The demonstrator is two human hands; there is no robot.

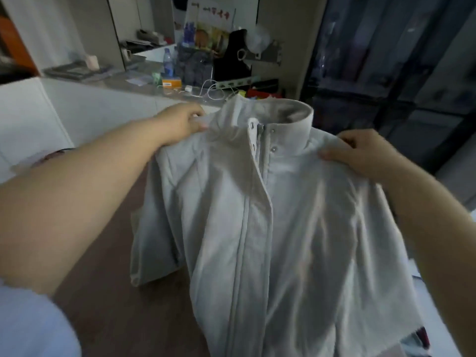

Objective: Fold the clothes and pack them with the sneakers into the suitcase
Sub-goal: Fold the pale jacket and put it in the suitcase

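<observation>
The pale grey-white zip-front jacket (296, 240) with a tall stand collar is taking up most of the view. It is hanging front-on to the person, in the air, over a brown wood-toned surface (108, 292); whether that is a floor or a table is not clear. Holding it up by the shoulders is probably letting gravity pull the body straight and symmetrical, so the fold can start from an even shape. The hem is running out of the bottom of the view, so I cannot tell whether it is touching anything. One jacket sleeve (152, 228) is dangling loose beside the body on the person's left.

Both bare forearms are reaching forward and slightly upward. The left forearm (85, 181) is stretching out long from a light blue shirt sleeve (31, 323), and the right forearm (432, 228) is coming in more bent from the side.

The left hand (180, 124) is gripping the fabric at the shoulder seam just beside the collar (273, 117), fingers curled round a fold of cloth. The right hand (360, 153) is pinching the opposite shoulder, thumb on the front face and fingers tucked behind. The two grips are sitting at about the same height, which is keeping the collar upright and the zip (240, 253) running down the middle.

The zip is looking closed along the chest, and the small metal snaps (274, 149) at the neck are lying undone.

No suitcase or sneakers are showing, so packing is judged not yet begun for this garment.
</observation>
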